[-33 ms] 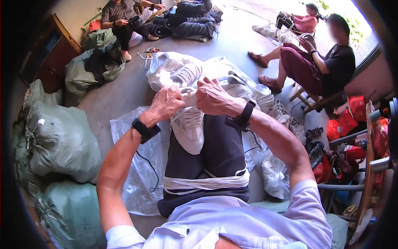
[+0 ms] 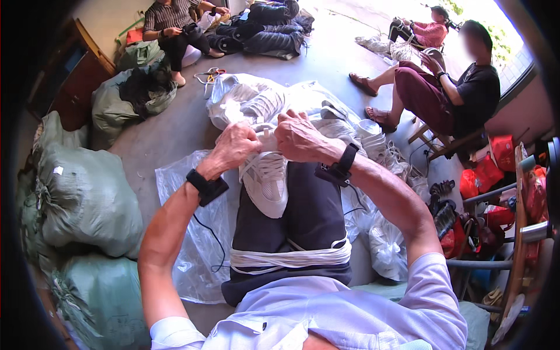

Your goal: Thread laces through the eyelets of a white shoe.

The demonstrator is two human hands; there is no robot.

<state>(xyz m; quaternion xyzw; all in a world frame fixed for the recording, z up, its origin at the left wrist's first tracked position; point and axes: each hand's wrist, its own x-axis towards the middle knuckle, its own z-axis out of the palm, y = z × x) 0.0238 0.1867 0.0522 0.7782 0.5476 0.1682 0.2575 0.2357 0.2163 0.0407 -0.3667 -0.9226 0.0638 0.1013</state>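
Note:
A white lace-up sneaker (image 2: 265,185) rests on my dark-trousered thighs, toe towards me, its laces (image 2: 271,166) crossed over the front. My left hand (image 2: 238,143) is closed at the left side of the shoe's upper end. Opposite it, my right hand (image 2: 300,137) is closed at the right side, knuckles up. The shoe's tongue (image 2: 266,134) shows between them. Whatever the fingertips pinch is hidden behind the hands. Across my lap lies a bundle of white shoelaces (image 2: 291,258).
Beyond my knees lies a heap of white shoes in clear plastic (image 2: 251,99). More white shoes (image 2: 379,143) lie to the right. Green sacks (image 2: 87,198) stand at left; a rack (image 2: 516,233) with red bags is at right. A seated person (image 2: 475,87) and others work nearby.

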